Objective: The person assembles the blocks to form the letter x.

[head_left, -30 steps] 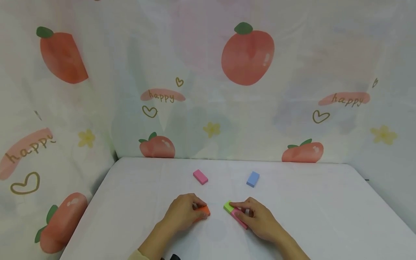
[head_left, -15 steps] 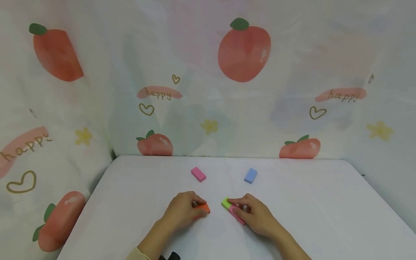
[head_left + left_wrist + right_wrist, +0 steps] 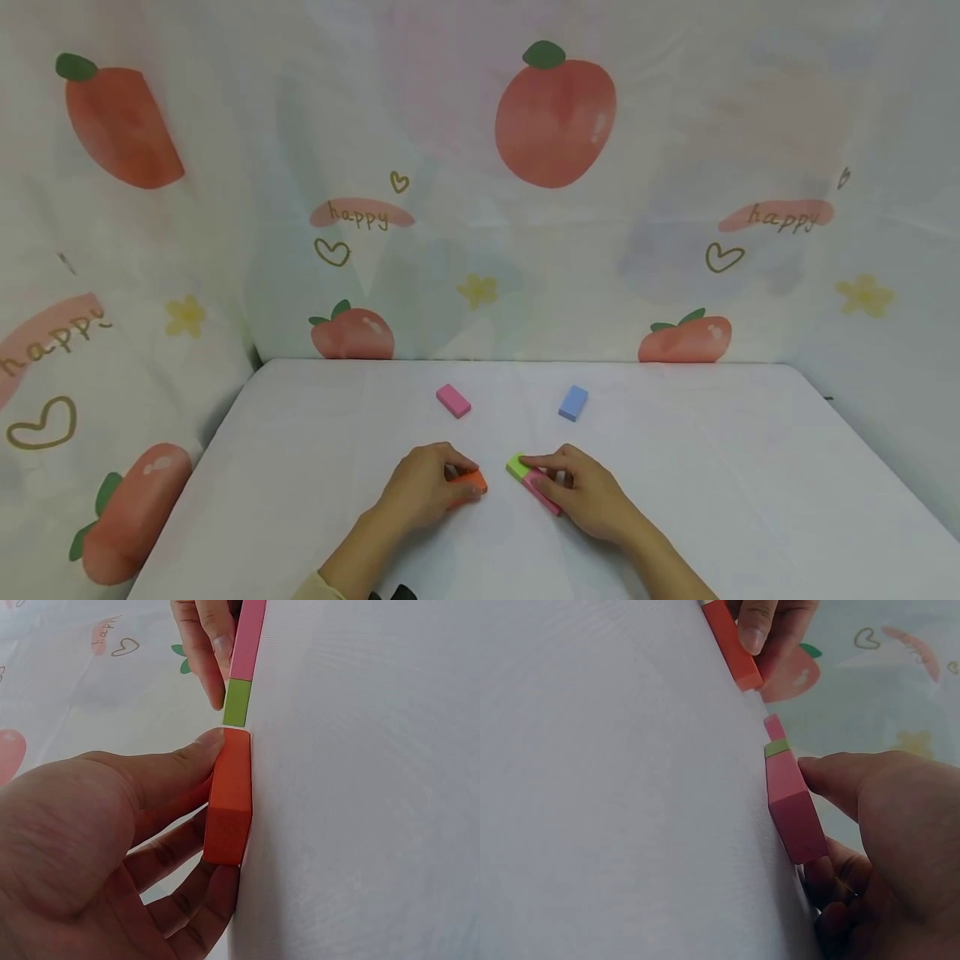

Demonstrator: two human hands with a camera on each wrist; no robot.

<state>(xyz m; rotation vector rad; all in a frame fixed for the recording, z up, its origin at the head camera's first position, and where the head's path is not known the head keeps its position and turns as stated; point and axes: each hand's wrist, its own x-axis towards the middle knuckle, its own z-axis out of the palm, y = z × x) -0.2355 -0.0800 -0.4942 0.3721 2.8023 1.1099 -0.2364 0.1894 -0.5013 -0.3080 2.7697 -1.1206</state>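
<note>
In the head view my left hand (image 3: 423, 483) pinches a small orange block (image 3: 471, 481) close over the white tabletop, thumb on the near side. To its right, my right hand (image 3: 594, 493) grips a longer green-and-pink block (image 3: 517, 467), index finger along the top. The green end points up and left toward the orange block, with a narrow gap between them. The left wrist view has the orange block (image 3: 231, 780) nearly in line with the green end (image 3: 236, 703). Seen from the right wrist, the pink end (image 3: 795, 817) faces the camera; fingers curl under it.
Farther back on the white table (image 3: 720, 467) lie a pink block (image 3: 453, 401) on the left and a blue block (image 3: 573, 403) on the right. A fruit-printed cloth (image 3: 435, 275) hangs behind. Something black (image 3: 403, 593) shows at the bottom edge by the left forearm.
The orange block in my left hand has shifted slightly right, narrowing its gap to the green end. The head view has drifted a little. My right hand keeps its grip.
</note>
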